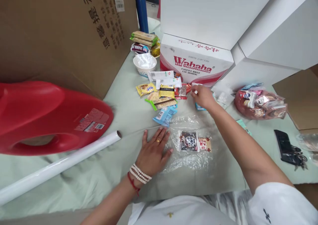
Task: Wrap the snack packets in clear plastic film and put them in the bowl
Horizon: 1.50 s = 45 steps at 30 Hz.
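Note:
My left hand (152, 152) lies flat with its fingers spread, at the left edge of a clear plastic bag (174, 160). On this bag are a dark snack packet (188, 141) and a smaller cream and red packet (205, 144). Farther off, my right hand (205, 97) is closed in a pinch at the right end of a snack pile; a bit of white shows at its fingertips, too small to name. The pile includes a yellow packet (167, 91), white packets (161, 75) and a light blue packet (165, 115). Another blue packet (200, 107) is partly under my right hand.
A Wahaha water box (196, 61) stands behind the pile. Beside it is a white paper cup (144, 66). On the left are a red plastic object (54, 112) and a white tube (62, 165). To the right lie a bag of snacks (260, 102) and keys (300, 157).

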Motion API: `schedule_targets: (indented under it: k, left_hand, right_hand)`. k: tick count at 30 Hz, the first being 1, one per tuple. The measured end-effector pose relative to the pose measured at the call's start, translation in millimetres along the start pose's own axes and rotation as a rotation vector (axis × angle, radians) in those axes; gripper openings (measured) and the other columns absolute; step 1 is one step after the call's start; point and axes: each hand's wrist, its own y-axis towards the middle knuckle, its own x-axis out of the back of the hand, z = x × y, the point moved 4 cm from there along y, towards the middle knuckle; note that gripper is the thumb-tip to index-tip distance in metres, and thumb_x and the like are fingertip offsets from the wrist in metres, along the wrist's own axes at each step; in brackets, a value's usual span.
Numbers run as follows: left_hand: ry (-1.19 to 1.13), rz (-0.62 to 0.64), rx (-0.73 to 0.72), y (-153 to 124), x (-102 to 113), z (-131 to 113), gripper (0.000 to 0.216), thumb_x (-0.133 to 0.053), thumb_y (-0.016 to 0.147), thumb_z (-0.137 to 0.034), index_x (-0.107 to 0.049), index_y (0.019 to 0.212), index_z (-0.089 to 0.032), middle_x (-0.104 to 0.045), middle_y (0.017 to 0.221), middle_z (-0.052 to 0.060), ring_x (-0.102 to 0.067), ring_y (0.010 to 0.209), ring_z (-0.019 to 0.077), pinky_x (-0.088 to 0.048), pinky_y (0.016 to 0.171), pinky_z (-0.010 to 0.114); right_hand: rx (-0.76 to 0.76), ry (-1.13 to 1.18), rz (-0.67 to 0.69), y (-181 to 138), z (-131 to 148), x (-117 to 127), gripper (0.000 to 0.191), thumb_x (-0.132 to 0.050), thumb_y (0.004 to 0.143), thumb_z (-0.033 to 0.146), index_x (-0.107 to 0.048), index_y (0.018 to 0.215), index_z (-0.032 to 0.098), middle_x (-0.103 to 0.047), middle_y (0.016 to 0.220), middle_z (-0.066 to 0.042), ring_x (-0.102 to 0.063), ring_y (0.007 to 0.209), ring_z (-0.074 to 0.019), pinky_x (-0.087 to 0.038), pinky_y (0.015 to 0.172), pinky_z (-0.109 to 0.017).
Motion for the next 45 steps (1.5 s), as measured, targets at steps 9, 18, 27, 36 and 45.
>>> schedule_targets:
  k: [9,18,27,36,45]
  left_hand:
    - [-0.005,-0.028,-0.040,0,-2,2,0.065,-0.049,0.100,-0.044,-0.037,0.158,-0.018,-0.041,0.162,0.017,-0.040,0.150,0.0335,0.003,0.125,0.066]
    - [-0.115,-0.253,-0.089,-14,14,12,0.047,-0.051,0.098,-0.025,-0.052,0.144,-0.020,-0.054,0.154,0.014,-0.041,0.150,0.0286,-0.029,0.122,0.057]
    - [0.041,0.043,-0.169,-21,3,-12,0.051,-0.050,0.100,-0.032,-0.049,0.150,-0.025,-0.053,0.155,0.011,-0.046,0.147,0.0305,-0.008,0.126,0.065]
    - [0.114,0.094,-0.098,-31,-8,-1,0.054,-0.042,0.104,-0.039,-0.043,0.155,-0.025,-0.043,0.161,0.012,-0.040,0.151,0.0301,-0.009,0.125,0.065]
    - [0.134,0.098,-0.111,-33,-4,-5,0.060,-0.046,0.101,-0.045,-0.040,0.158,-0.025,-0.044,0.161,0.014,-0.043,0.149,0.0322,-0.012,0.124,0.067]
  right_hand:
    - [-0.173,0.089,0.139,49,2,-32,0.047,-0.080,0.078,0.031,-0.068,0.116,0.007,-0.069,0.111,-0.015,-0.065,0.095,-0.0263,-0.049,0.090,-0.038]
    - [-0.093,0.785,0.176,-135,-48,40,0.043,-0.080,0.078,0.050,-0.073,0.109,0.021,-0.069,0.114,-0.007,-0.065,0.102,-0.0249,-0.052,0.092,-0.038]
    - [0.152,0.487,0.426,-227,-33,0,0.027,-0.066,0.093,0.043,-0.072,0.107,0.021,-0.069,0.115,-0.012,-0.058,0.119,-0.0299,-0.043,0.107,-0.047]
    - [-0.096,0.605,0.396,-243,-86,37,0.038,-0.068,0.087,0.054,-0.071,0.104,0.020,-0.073,0.108,-0.009,-0.066,0.101,-0.0280,-0.050,0.092,-0.039]
    - [0.240,0.456,0.449,-233,-17,0,0.015,-0.068,0.089,0.033,-0.067,0.085,0.018,-0.070,0.094,-0.007,-0.061,0.098,-0.0251,-0.040,0.100,-0.042]
